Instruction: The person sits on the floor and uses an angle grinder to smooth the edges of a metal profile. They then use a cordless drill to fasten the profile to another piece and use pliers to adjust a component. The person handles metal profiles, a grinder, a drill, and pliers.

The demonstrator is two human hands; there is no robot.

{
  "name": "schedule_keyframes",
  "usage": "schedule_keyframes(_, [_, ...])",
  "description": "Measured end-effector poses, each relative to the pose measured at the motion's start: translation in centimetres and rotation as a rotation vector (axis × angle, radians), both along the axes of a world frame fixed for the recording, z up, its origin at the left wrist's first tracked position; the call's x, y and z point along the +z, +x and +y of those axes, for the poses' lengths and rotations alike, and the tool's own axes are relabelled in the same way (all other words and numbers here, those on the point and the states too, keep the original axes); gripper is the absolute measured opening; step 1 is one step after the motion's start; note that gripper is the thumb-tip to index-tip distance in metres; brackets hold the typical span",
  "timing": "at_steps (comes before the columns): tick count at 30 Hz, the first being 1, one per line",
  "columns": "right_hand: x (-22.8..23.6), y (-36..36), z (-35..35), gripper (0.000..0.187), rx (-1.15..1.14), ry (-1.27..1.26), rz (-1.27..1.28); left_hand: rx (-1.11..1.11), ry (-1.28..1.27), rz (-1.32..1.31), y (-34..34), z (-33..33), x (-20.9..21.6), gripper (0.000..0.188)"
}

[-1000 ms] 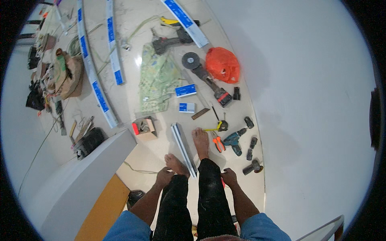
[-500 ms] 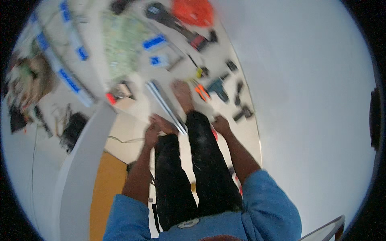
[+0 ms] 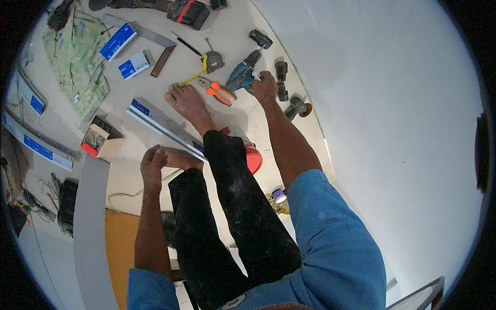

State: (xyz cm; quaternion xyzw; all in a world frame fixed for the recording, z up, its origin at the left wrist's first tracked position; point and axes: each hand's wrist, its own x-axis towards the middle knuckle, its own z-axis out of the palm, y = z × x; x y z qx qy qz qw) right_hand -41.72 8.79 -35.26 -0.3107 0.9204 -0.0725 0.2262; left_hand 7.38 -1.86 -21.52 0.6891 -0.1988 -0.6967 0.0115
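My right hand is closed at the handle of a teal cordless drill lying on the pale floor. Its curled fingers partly hide the grip. My left hand is beside my left foot, fingers bent inward; anything inside them is hidden. Orange-handled pliers lie left of the drill, next to a tape measure with some yellow blade out. Between my feet a long metal channel with a blue label runs toward my right shin.
Black tool parts lie along the right wall. Farther off are a steel square, blue-white boxes, a patterned cloth and a black-red power tool. A small open carton stands left; a red-lidded tub is by my right leg.
My right hand has reached forward from beside my right knee to the drill. The view has shifted, and my left hand stays near my left foot.
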Motion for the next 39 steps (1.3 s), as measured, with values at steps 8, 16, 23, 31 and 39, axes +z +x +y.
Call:
schedule_keyframes(8, [1.7, 3.3, -8.0, 0.059, -0.362, -0.136, -0.443, 0.013, 0.014, 0.050, -2.2, 1.7, 1.2, 0.039])
schedule_keyframes(16, [3.0, 3.3, -6.7, 0.069, -0.222, 0.075, -0.247, -0.125, -0.031, 0.061, -4.1, -1.1, 1.1, 0.037])
schedule_keyframes(23, [8.8, 5.6, -5.5, 0.062, -0.033, 0.012, -0.390, -0.213, -0.113, 0.064, -7.3, -2.5, -1.6, 0.041])
schedule_keyframes(31, [21.3, 11.9, -10.3, 0.050, 0.249, -0.171, -0.793, 0.061, -0.051, 0.223, -21.7, -9.2, 5.6, 0.042])
schedule_keyframes(39, [26.0, 15.7, -10.5, 0.046, 0.165, 0.037, -0.824, 0.295, 0.027, 0.230, -22.2, -8.6, 7.1, 0.036])
